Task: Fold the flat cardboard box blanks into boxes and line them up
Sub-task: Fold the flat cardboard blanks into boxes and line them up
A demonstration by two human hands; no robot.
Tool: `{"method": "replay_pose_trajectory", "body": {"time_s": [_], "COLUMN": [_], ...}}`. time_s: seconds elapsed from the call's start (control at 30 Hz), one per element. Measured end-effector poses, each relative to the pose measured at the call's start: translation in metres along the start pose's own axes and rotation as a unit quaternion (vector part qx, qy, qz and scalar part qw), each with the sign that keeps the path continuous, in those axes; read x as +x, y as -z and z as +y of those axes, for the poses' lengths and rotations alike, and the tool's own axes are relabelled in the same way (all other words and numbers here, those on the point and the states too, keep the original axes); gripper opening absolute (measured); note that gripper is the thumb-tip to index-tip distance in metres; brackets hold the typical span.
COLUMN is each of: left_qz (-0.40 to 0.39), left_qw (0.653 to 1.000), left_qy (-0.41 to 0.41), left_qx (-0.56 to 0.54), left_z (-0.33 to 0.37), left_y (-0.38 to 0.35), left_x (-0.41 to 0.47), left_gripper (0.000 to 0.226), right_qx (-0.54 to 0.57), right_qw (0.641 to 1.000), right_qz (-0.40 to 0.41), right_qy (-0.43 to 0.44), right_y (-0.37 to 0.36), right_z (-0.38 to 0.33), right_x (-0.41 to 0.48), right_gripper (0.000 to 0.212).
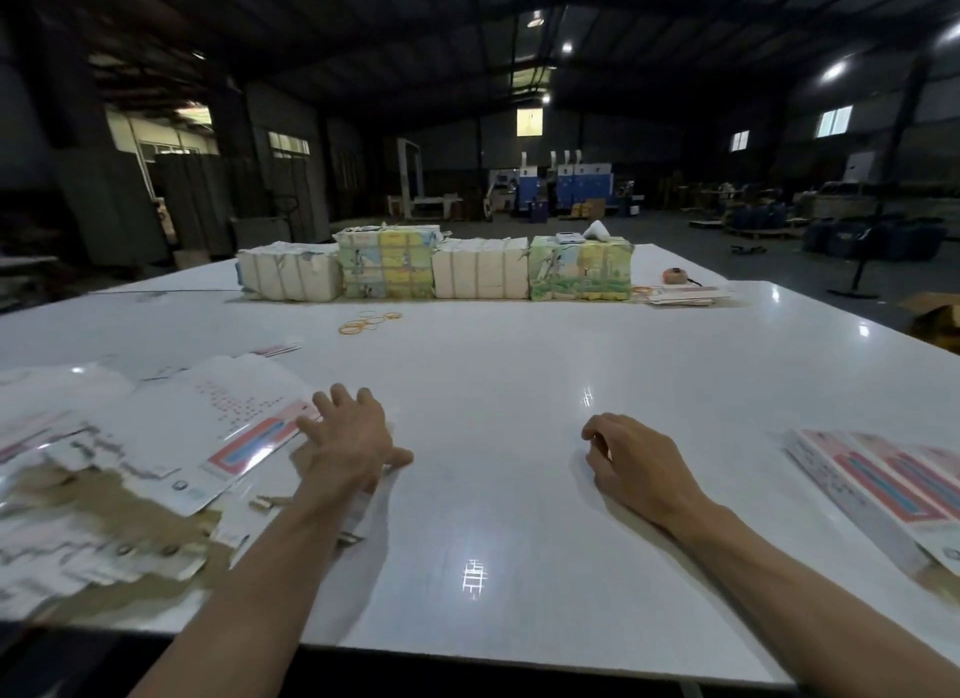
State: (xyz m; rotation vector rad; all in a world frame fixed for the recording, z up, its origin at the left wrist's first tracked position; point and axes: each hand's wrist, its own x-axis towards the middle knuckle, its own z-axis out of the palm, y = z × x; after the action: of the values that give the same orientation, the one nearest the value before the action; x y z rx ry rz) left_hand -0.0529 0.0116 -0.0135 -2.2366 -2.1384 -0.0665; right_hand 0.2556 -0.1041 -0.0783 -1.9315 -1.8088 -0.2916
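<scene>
The left hand (350, 437) lies palm down with its fingers straight and fanned apart, gripping nothing. The fingertips and palm press on the right edge of the top flat blank (228, 427), a white glossy sheet with a pink and blue stripe along its near side. The thumb points right, onto the bare white table (519, 375). That blank tops a loose, untidy heap of blanks (78, 515) that spreads over the near left of the table, some white side up and some showing brown card. The heap reaches left of the hand and under the left forearm.

The right hand (636, 463) rests on the table, well apart from the left hand, with its fingers loosely curled under and nothing held in them. To its right, near the table's right edge, the folded boxes (878, 482) lie side by side, pink and blue striped faces up, not touching the hand.

At the far side of the table stands a row of four tied bundles (387, 266), two plain white and two printed in green and yellow. A few yellow rubber bands (370, 322) lie just in front of them.
</scene>
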Motion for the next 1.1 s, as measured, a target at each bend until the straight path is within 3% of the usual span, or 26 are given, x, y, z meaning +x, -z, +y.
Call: {"method": "replay_pose_trajectory", "body": {"time_s": [0.2,0.4,0.5,0.57,0.7,0.8,0.9,1.07,1.1], "left_qz": [0.026,0.063,0.081,0.061,0.013,-0.114,-0.240,-0.363,-0.371], "left_qw": [0.997,0.997,0.995,0.991,0.964,0.883,0.751,0.564,0.540], "left_qy": [0.059,0.044,0.008,-0.020,-0.098,-0.179,-0.222,-0.262,-0.250], "left_qx": [-0.032,-0.021,-0.053,-0.117,-0.246,-0.418,-0.573,-0.694,-0.713], "left_z": [-0.019,-0.024,-0.022,-0.022,-0.011,0.021,0.064,0.110,0.114], "left_y": [0.000,0.010,0.013,0.020,0.039,0.039,0.019,-0.041,-0.054], "left_x": [0.007,0.016,0.014,0.013,0.014,0.009,0.009,0.013,0.013], "left_gripper": [0.094,0.101,0.082,0.062,0.048,0.043,0.049,0.059,0.061], "right_qx": [0.022,0.042,0.045,0.051,0.060,0.069,0.080,0.105,0.113], "right_qw": [1.000,0.999,0.999,0.998,0.998,0.997,0.996,0.994,0.993], "right_qz": [-0.003,-0.006,-0.012,-0.019,-0.024,-0.027,-0.028,-0.001,0.010], "right_qy": [0.012,0.018,0.020,0.021,0.023,0.016,0.011,-0.015,-0.019], "right_y": [-0.003,-0.003,-0.003,-0.004,-0.007,-0.008,-0.007,-0.004,-0.003], "right_z": [0.002,0.002,0.003,0.003,0.005,0.006,0.005,0.008,0.007], "right_x": [-0.001,-0.002,-0.001,0.000,0.001,0.003,0.003,0.002,0.002], "right_gripper": [0.016,0.012,0.011,0.011,0.010,0.012,0.016,0.016,0.017]}}
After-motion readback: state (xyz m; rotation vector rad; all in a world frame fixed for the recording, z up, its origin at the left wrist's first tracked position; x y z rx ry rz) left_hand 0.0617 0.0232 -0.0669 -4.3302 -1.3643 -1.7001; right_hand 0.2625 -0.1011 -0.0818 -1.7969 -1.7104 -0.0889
